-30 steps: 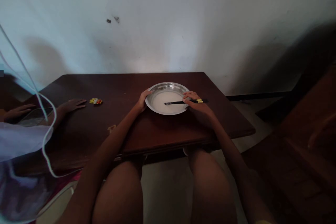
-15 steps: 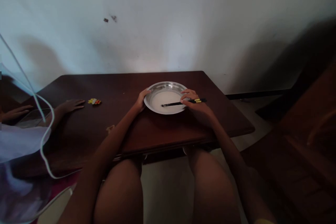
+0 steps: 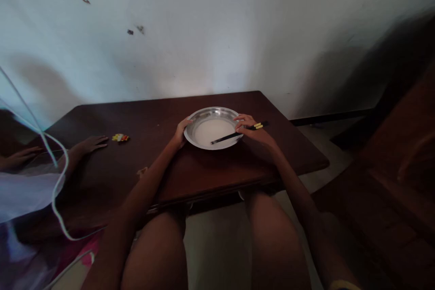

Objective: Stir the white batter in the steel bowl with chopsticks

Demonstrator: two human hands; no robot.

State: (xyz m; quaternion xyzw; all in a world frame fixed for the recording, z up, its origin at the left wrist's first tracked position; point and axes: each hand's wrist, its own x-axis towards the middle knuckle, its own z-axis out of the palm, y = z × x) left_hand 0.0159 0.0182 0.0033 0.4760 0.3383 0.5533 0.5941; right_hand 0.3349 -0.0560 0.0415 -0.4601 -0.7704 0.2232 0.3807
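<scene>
A shallow round metal bowl (image 3: 200, 112) stands on the dark wooden table (image 3: 200, 176), with a whitish layer (image 3: 212, 130) covering its bottom; whether that is liquid or fine grain I cannot tell. My left hand (image 3: 181, 132) is closed on the bowl's left rim. At the right rim, my right hand (image 3: 249, 129) grips black chopsticks (image 3: 224, 137) with yellow bands near the back end. Their tips point left and down, over the near part of the whitish layer. Some fingers of that hand also lie against the rim.
A small yellow, white and red object (image 3: 120, 137) lies left on the table, beside another person's hand (image 3: 93, 143). A light brown piece (image 3: 142, 171) is near my left forearm. White cable (image 3: 66, 163) loops at the far left. The wall (image 3: 190, 31) rises behind.
The chopsticks have tilted: their tips have come nearer the bowl's front rim and their back end has risen. Both hands stay at the bowl. The view has shifted slightly.
</scene>
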